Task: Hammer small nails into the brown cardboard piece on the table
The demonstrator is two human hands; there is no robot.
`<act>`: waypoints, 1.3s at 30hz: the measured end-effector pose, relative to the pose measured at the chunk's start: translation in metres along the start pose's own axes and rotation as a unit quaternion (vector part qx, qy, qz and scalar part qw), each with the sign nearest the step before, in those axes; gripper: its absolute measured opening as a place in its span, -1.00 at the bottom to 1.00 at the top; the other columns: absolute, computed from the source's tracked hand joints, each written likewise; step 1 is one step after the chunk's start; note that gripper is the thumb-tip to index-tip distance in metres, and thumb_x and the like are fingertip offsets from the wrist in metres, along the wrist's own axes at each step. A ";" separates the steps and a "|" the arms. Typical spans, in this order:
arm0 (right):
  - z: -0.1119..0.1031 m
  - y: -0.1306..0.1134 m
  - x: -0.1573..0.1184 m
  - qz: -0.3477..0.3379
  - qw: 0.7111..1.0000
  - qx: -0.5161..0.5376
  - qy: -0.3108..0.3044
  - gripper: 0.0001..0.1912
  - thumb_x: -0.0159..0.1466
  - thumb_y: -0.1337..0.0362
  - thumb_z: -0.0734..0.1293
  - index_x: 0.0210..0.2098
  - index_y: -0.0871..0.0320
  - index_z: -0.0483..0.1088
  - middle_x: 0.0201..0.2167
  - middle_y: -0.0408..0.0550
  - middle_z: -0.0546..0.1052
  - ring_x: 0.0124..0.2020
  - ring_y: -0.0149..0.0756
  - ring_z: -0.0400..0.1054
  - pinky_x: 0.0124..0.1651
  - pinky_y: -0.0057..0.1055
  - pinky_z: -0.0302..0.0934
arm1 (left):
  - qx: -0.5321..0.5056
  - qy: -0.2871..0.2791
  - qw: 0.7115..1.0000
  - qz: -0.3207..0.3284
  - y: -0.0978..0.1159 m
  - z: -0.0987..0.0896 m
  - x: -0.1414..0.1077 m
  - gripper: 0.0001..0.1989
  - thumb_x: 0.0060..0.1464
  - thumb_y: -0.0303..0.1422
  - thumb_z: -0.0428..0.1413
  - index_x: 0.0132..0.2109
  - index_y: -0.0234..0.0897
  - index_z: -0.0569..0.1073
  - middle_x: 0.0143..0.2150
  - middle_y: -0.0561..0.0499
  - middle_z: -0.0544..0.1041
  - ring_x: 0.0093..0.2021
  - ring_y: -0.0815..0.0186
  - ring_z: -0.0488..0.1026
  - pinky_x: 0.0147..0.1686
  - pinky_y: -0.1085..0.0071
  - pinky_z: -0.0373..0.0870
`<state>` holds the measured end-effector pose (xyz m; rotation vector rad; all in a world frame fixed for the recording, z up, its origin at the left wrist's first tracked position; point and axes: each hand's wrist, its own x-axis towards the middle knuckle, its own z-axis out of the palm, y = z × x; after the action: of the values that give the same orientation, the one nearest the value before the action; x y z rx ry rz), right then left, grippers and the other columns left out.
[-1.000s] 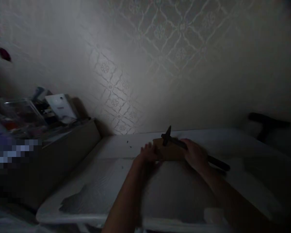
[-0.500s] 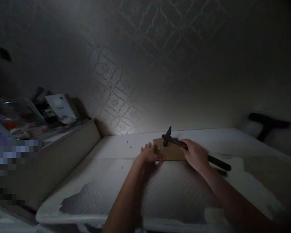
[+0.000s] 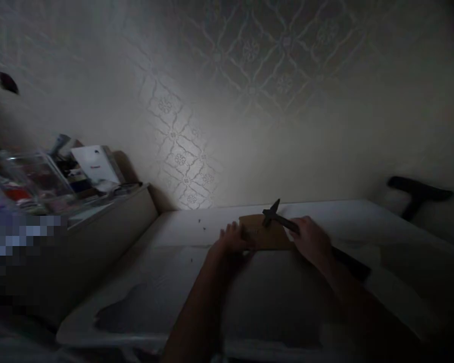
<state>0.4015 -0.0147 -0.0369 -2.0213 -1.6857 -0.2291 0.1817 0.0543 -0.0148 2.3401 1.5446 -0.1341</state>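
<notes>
Hammer [image 3: 287, 225]: a dark hammer is held low over the far middle of the table, head toward 11 o'clock, handle trailing toward 4 o'clock.
Handling: judged head-heavy and rigid; better control is expected from a grip near the head, more swing from one further down the handle.
Right hand [image 3: 312, 241]: closed around the handle, about a third of the way back from the head.
Board [image 3: 267, 233]: 1 small brown slab, probably wood, lies flat under the hammer head; judged stiff and light, liable to slide unless pinned.
Left hand [image 3: 232, 239]: pressed on the board's near-left edge, fingers loosely curled, nothing gripped.
Table [image 3: 181, 272]: a pale surface, with dark specks at 10 o'clock of the board.
Surroundings: patterned wallpaper [image 3: 181, 151] behind; a cluttered shelf [image 3: 79, 171] at 9 o'clock; an unclear dark object [image 3: 416, 191] at 2 o'clock.
</notes>
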 end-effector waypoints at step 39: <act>0.015 0.026 0.004 0.057 0.997 -0.057 -0.022 -0.70 0.19 0.27 0.21 -0.12 0.17 0.43 -0.30 0.08 0.50 -0.24 -0.13 0.40 -0.27 -0.33 0.18 | -0.052 0.193 0.937 -0.285 -0.025 -0.009 -0.008 -0.51 0.13 -0.35 -0.10 0.16 -0.51 0.29 0.18 -0.47 0.23 0.22 -0.06 0.16 0.09 0.10 0.19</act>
<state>0.4245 -0.0067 -0.0548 -2.2136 -1.6086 -0.2477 0.1544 0.0591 -0.0095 1.8427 2.3255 0.2836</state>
